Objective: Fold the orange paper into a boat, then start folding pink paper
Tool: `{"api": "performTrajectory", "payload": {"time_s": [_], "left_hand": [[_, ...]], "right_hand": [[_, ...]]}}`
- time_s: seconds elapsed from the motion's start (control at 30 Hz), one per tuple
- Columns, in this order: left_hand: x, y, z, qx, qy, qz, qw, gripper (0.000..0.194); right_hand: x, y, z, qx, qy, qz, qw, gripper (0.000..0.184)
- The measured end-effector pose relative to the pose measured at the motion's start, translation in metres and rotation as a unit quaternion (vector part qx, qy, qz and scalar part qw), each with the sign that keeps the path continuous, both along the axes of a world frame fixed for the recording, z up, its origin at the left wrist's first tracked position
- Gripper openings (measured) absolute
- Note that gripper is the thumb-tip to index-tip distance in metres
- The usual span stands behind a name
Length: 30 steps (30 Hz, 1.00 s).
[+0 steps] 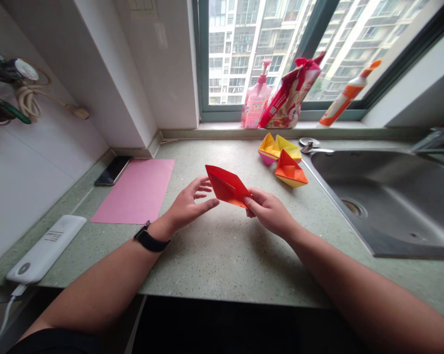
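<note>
My right hand (266, 210) pinches the near corner of a folded red-orange paper shape (225, 186) and holds it above the speckled green counter (222, 255). My left hand (188, 204), a black watch on its wrist, hovers just left of the paper with fingers spread, holding nothing. Two finished folded paper boats lie further back: an orange one (290, 170) and a yellow and pink one (277, 148). A flat pink paper sheet (138, 189) lies on the counter to the left.
A steel sink (387, 201) fills the right side. On the window sill stand a pink pump bottle (256, 101), a red pouch (290, 96) and an orange bottle (345, 96). A phone (113, 170) and a white power bank (46, 248) lie at left.
</note>
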State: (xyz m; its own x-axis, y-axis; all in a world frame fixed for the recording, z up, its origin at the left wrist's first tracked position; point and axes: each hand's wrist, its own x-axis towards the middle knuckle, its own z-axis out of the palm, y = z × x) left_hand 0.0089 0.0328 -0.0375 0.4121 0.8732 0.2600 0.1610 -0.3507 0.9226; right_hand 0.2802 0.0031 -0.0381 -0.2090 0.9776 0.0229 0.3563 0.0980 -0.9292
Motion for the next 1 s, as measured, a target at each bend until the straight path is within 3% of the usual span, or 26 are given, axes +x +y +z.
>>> {"api": "performTrajectory", "payload": {"time_s": [0.17,0.33,0.63,0.87,1.0], "left_hand": [[0.007,-0.005,-0.001,0.002,-0.048,-0.073,0.996,0.054],[0.010,-0.016,0.003,0.082,-0.028,-0.105,0.991,0.040],[0.015,-0.029,0.009,0.176,0.002,-0.168,0.970,0.055],[0.017,-0.033,0.010,0.158,-0.014,-0.149,0.976,0.050],[0.017,-0.031,0.005,0.068,-0.030,-0.130,0.989,0.065]], "right_hand": [[-0.003,-0.005,0.000,0.033,-0.012,0.064,0.997,0.035],[-0.002,-0.005,-0.004,0.158,-0.124,0.088,0.976,0.024],[0.003,-0.014,0.006,0.196,-0.103,0.117,0.968,0.016],[-0.002,-0.017,0.011,0.272,-0.060,0.034,0.960,0.008],[-0.004,-0.016,0.011,0.227,-0.050,0.013,0.972,0.010]]}}
